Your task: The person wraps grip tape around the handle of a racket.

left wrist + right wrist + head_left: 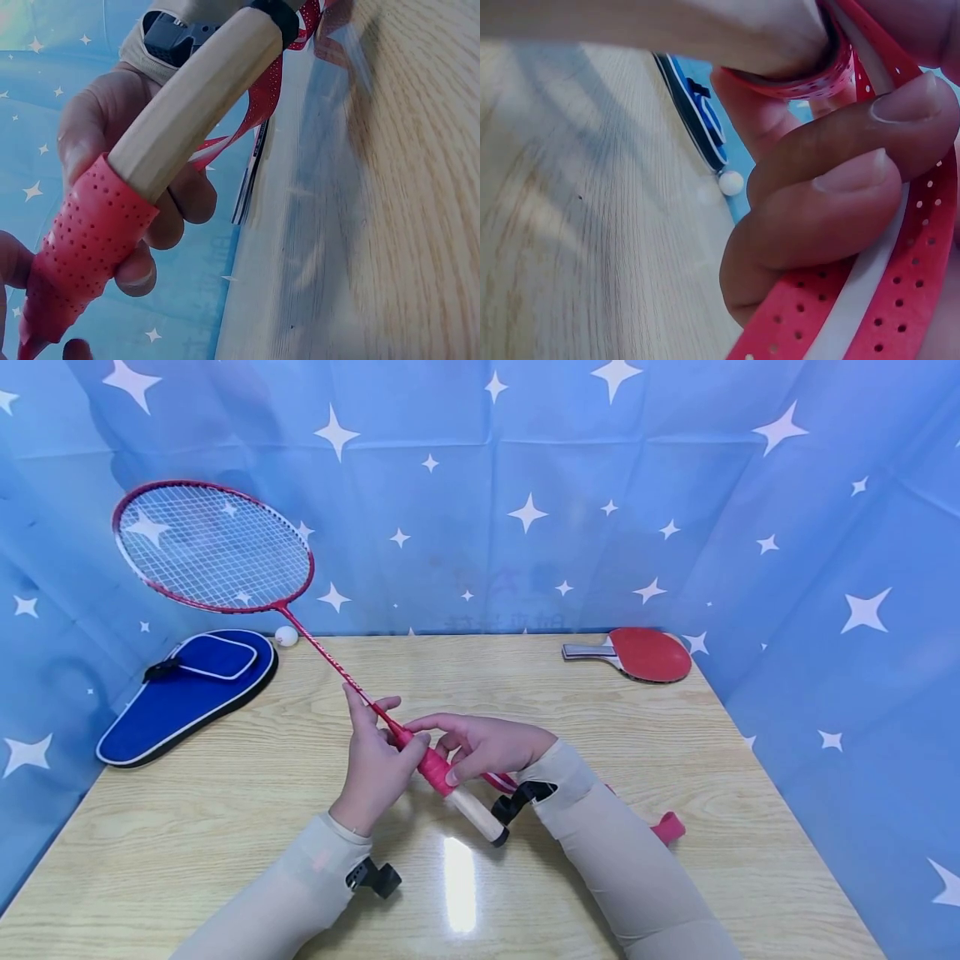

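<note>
A red badminton racket is raised over the table, its head tilted up to the left. Thumb and fingers of my left hand hold it where the shaft meets the handle. Red perforated grip tape is wound round the upper handle, while bare wood shows lower down to a dark butt cap. My right hand pinches the tape at the handle. In the right wrist view, its curled fingers hold the loose tape strip, which has a white band. The strip's tail emerges beyond the right forearm, partly hidden.
A blue paddle case lies at the table's left, with a white ball next to it. At the back right lies a red table tennis paddle. A blue star-patterned curtain borders the wooden table.
</note>
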Demonstrator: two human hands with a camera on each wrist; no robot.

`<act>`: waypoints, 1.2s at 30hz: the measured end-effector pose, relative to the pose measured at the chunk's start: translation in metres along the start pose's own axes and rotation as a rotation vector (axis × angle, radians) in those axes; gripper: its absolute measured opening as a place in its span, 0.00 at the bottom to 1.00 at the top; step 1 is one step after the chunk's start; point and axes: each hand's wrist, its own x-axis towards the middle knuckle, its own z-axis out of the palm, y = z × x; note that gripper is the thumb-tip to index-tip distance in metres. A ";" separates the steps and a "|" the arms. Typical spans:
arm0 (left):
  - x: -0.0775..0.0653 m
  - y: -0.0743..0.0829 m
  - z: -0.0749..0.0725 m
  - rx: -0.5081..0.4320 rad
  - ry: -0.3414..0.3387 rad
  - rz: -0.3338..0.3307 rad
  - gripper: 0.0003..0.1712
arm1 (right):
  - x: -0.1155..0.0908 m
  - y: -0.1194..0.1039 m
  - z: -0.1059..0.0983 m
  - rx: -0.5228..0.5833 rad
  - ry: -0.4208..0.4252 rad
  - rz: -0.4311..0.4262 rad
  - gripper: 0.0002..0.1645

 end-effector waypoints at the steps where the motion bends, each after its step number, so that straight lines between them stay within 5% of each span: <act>1: 0.000 0.000 0.000 0.006 0.000 0.000 0.77 | 0.000 0.000 0.000 -0.001 0.000 0.000 0.52; 14: 0.000 0.001 0.000 0.039 -0.003 0.002 0.75 | 0.000 0.001 -0.001 -0.050 0.016 0.001 0.52; 36: 0.000 0.000 0.000 0.004 0.017 -0.002 0.74 | -0.001 0.001 -0.002 0.041 -0.018 0.002 0.53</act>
